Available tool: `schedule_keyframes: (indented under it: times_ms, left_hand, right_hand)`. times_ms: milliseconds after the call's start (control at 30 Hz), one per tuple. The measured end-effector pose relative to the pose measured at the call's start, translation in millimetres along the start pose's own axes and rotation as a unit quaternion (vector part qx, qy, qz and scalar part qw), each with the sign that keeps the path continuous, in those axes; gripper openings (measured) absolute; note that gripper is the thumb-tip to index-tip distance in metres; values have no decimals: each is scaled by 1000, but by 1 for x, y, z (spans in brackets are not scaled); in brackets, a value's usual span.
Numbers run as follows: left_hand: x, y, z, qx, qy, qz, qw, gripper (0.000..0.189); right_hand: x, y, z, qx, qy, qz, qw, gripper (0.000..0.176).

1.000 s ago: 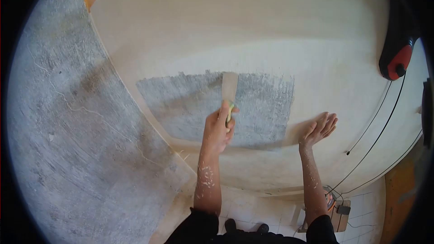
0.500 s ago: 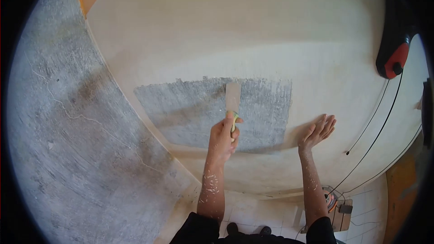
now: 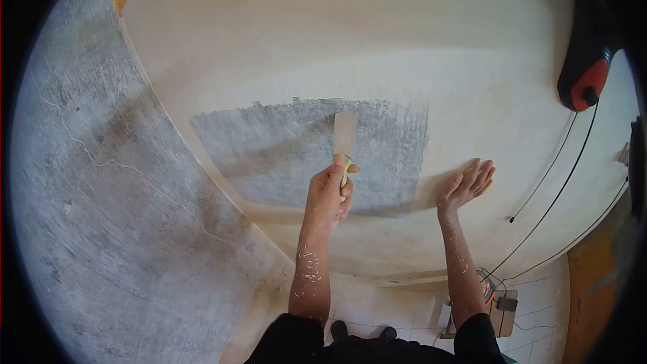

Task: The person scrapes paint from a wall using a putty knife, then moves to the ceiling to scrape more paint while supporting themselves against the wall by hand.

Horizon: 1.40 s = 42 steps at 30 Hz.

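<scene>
My left hand [image 3: 327, 193] is closed around the handle of a scraper [image 3: 345, 133], thumb along its front. The blade points up, its tip just below the ragged top edge of a grey scraped patch [image 3: 269, 155] on the cream-painted wall [image 3: 303, 40]. To the right of the patch, my right hand [image 3: 466, 185] rests against the painted wall with its fingers stretched out. Pale paint flecks cling to both forearms, most thickly on the left one.
A bare grey wall [image 3: 114, 216] meets the painted wall at a corner on the left. At upper right hangs a black and red device [image 3: 590, 84] with cords below. A wooden stool [image 3: 505, 320] with a power tool [image 3: 486, 286] stands on the tiled floor [image 3: 539, 296].
The view has tipped slightly, so the wall and both hands sit a little higher and further left. The scraper's tip has barely shifted against the patch; the right hand stays in place.
</scene>
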<state>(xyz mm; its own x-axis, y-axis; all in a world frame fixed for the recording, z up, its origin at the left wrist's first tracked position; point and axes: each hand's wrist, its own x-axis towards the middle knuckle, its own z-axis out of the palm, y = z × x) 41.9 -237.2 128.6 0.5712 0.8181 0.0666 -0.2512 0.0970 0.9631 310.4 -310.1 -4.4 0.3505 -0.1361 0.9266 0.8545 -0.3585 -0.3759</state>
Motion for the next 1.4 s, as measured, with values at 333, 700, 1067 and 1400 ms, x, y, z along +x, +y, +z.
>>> schedule_keyframes:
  times_ms: [333, 700, 1067, 1400]
  left_hand:
    - [-1, -2, 28, -4, -4, 21, 1000, 54]
    - [-3, -3, 25, -5, -8, 5, 1000, 53]
    - [1, 10, 3, -12, 24, 33, 999, 53]
    - [1, -5, 47, 3, -21, 27, 999, 54]
  right_hand:
    - [2, 0, 1, 10, 0, -4, 1000, 52]
    - [-2, 6, -3, 21, -14, -19, 999, 52]
    - [-5, 4, 3, 21, -2, -29, 999, 51]
    - [-9, 14, 4, 20, -1, -44, 999, 52]
